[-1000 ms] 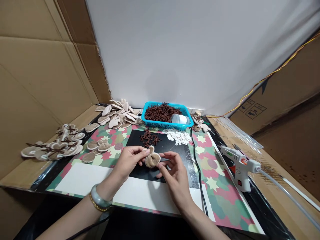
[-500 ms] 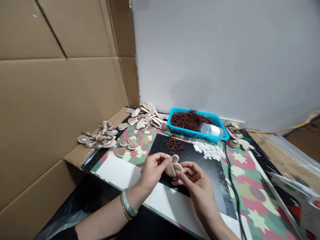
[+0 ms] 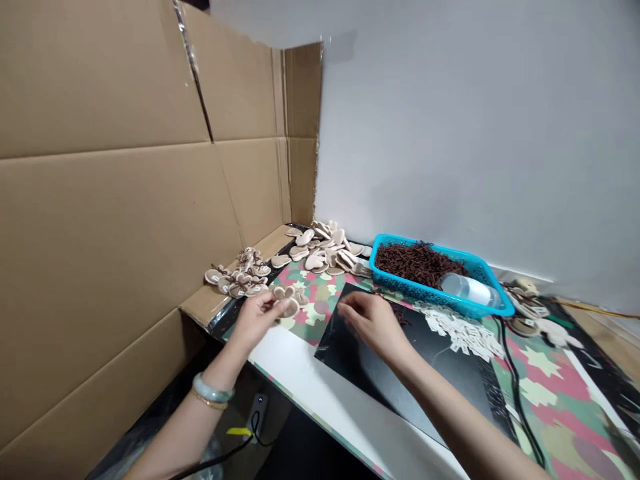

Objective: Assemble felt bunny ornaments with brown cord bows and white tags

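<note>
My left hand is at the left part of the table, its fingers closed on a beige felt piece with rounded lobes. Similar small felt pieces lie just behind it on the camouflage-patterned cloth. Over the black mat hangs my right hand, fingers bent together; whatever is between them, if anything, is hidden. Just past that hand lie loose brown twisted bits, partly covered by it. White tags are heaped at the mat's right back.
A blue basket holds many brown bits and a clear container. Pale felt pieces are piled at the back, tied ones at left. Cardboard walls the left side; a black cable crosses the right.
The view has turned left. My left hand has carried the felt piece left toward the small felt pieces. My right hand has let go of it and is now apart, over the mat.
</note>
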`<state>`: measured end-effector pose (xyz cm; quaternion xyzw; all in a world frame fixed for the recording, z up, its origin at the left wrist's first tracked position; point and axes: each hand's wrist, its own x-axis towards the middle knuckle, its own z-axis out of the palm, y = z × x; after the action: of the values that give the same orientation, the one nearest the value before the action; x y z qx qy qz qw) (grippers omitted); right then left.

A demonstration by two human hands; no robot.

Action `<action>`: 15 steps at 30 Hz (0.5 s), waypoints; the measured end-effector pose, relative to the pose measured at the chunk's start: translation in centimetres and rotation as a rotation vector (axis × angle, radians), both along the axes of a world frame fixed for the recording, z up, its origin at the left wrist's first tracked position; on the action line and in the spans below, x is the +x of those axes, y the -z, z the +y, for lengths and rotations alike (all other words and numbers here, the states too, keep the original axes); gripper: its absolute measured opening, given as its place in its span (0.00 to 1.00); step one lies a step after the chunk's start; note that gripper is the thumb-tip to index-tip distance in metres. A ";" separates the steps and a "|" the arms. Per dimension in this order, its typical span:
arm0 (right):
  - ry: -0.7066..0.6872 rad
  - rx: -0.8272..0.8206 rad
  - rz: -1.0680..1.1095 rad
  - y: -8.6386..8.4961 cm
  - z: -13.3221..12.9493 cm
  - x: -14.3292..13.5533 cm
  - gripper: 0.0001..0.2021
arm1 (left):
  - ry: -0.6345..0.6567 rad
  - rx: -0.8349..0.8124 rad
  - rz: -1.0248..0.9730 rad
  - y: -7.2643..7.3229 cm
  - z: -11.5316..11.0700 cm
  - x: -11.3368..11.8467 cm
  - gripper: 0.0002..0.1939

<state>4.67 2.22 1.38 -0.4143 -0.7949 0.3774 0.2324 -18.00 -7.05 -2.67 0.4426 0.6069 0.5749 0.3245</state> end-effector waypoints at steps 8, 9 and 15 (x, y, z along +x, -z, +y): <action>-0.077 0.070 -0.118 3.9 4.0 -11.5 0.15 | -0.037 0.047 0.122 2.5 0.6 -1.3 0.13; -0.106 0.074 -0.114 4.4 3.9 -11.4 0.13 | -0.042 0.045 0.118 2.7 0.6 -0.7 0.12; -0.182 0.050 -0.031 5.8 4.0 -7.1 0.05 | -0.040 0.039 -0.012 3.5 0.1 0.7 0.14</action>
<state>-2.44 6.21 -4.38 -0.3403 -0.8418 0.3707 0.1952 -17.33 -6.93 -6.15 0.4333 0.6025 0.5953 0.3080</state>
